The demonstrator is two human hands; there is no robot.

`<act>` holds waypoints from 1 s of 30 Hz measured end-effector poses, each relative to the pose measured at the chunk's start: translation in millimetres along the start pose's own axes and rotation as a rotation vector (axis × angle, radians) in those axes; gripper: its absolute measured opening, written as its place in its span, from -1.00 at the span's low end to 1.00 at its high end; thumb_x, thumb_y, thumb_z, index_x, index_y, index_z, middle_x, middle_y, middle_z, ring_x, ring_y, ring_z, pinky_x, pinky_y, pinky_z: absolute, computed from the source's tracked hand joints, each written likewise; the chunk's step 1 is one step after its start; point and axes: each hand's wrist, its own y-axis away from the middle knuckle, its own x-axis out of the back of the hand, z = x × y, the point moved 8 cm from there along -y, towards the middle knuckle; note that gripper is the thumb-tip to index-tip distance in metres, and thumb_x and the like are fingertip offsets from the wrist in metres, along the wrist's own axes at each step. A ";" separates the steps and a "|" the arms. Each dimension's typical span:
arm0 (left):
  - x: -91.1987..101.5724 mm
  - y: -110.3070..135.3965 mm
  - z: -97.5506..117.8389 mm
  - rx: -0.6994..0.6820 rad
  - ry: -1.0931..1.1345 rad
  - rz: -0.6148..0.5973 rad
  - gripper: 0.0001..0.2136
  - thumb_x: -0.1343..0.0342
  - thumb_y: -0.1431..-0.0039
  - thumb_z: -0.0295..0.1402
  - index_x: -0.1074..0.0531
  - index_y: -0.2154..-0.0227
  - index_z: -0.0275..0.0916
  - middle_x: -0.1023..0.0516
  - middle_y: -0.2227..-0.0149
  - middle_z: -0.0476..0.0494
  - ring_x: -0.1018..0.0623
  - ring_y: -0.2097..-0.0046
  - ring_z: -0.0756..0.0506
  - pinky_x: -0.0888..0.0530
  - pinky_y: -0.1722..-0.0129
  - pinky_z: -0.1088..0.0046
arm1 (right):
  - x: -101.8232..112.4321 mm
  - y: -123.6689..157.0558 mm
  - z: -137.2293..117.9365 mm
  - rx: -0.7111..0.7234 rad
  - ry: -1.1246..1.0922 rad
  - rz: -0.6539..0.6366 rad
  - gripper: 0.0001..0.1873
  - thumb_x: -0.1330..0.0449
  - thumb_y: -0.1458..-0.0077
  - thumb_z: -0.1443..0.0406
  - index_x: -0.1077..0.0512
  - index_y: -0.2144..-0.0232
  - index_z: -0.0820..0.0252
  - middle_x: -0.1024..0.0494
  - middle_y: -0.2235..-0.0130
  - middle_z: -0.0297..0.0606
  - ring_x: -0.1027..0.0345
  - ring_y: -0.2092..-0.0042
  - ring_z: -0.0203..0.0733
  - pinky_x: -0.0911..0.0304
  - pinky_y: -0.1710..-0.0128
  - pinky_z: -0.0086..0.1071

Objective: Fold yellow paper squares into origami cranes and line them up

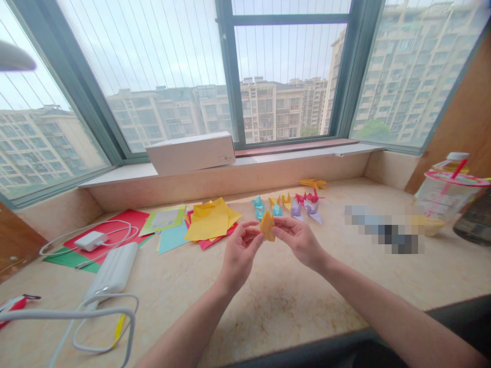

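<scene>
Between my two hands is a small piece of folded yellow origami paper (267,226), held upright above the stone counter. My left hand (242,248) pinches its left side with thumb and fingers. On the other side, my right hand (299,237) grips the right edge, thumb toward me. Just beyond stand several folded paper cranes: light blue ones (259,210), purple ones (312,210), red ones (309,197) and yellow ones (286,199). A flat yellow folded piece (313,183) lies behind them.
Left of my hands lie yellow paper sheets (210,220), a light blue sheet (176,237) and red sheets (140,221). A white power bank (115,268), charger (91,240) and cables occupy the far left. At right stands a plastic cup (441,204) with a straw. A white box (192,153) rests on the sill.
</scene>
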 end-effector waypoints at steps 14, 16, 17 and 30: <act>-4.7 -0.9 -1.1 0.042 -0.094 -0.088 -0.80 -0.28 -0.08 -0.26 -0.52 0.33 -0.30 -0.61 0.34 -0.14 -0.53 0.34 -0.05 -0.47 0.30 0.44 | 8.6 -1.0 -1.4 -0.033 0.023 0.099 -0.66 -0.36 0.02 0.08 -0.59 0.24 0.17 -0.67 0.33 -0.22 -0.55 0.26 -0.11 -0.45 0.19 -0.22; -5.3 -0.6 -2.9 0.041 -0.101 -0.096 -0.82 -0.28 -0.07 -0.27 -0.52 0.34 -0.30 -0.61 0.34 -0.13 -0.53 0.34 -0.05 -0.46 0.30 0.44 | 9.9 -0.3 -1.4 -0.023 0.046 0.121 -0.67 -0.36 0.02 0.09 -0.57 0.28 0.19 -0.67 0.33 -0.20 -0.55 0.27 -0.11 -0.45 0.21 -0.24; -5.8 -0.2 -3.4 0.041 -0.103 -0.101 -0.82 -0.28 -0.07 -0.28 -0.52 0.35 -0.30 -0.60 0.34 -0.13 -0.53 0.34 -0.04 -0.46 0.30 0.44 | 10.1 0.1 -1.7 -0.015 0.058 0.124 -0.68 -0.36 0.01 0.08 -0.57 0.29 0.19 -0.67 0.32 -0.19 -0.56 0.26 -0.10 -0.45 0.20 -0.24; -6.2 -0.2 -5.1 0.054 -0.105 -0.097 -0.81 -0.30 -0.05 -0.26 -0.52 0.37 -0.29 -0.60 0.36 -0.13 -0.53 0.34 -0.05 -0.46 0.30 0.43 | 11.7 3.1 -9.6 0.050 0.201 0.137 -0.71 -0.27 -0.10 0.09 -0.56 0.31 0.20 -0.66 0.27 -0.17 -0.54 0.22 -0.08 -0.43 0.15 -0.22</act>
